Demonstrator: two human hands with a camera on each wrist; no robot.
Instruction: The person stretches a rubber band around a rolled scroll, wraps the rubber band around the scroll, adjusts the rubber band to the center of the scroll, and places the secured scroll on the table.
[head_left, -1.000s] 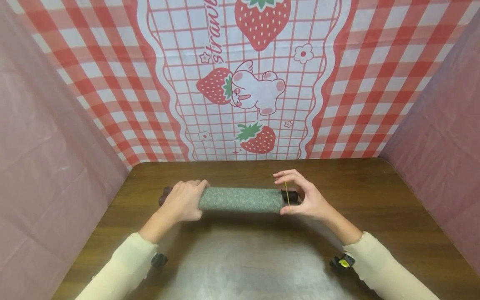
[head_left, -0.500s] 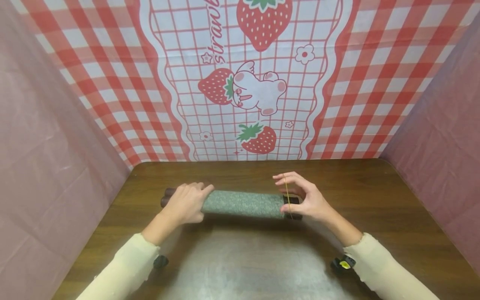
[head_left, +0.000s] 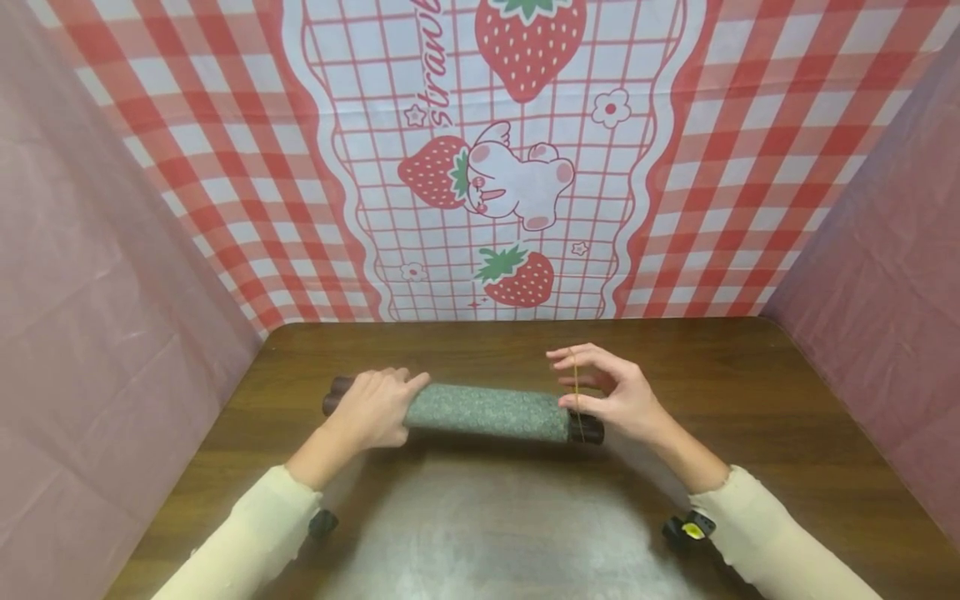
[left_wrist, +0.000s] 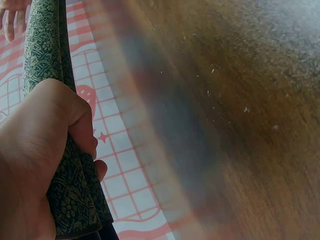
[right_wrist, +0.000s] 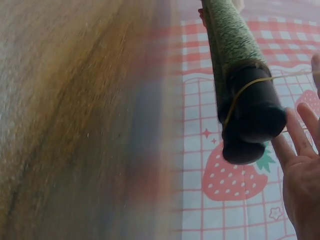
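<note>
Gripping scroll [head_left: 487, 412] in curled left hand [head_left: 377, 408], stretching band [right_wrist: 257, 80] with spread-fingered right hand [head_left: 618, 400]. Probably binding; next, slide band inward.

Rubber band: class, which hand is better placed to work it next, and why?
The right hand, most likely: the rubber band stretches from it across the dark ends on that side. The left hand is busy gripping the green roll near its other end.

Matt cloth-like scroll [head_left: 487, 411]; glossy wood-grained table [head_left: 487, 525]
</note>
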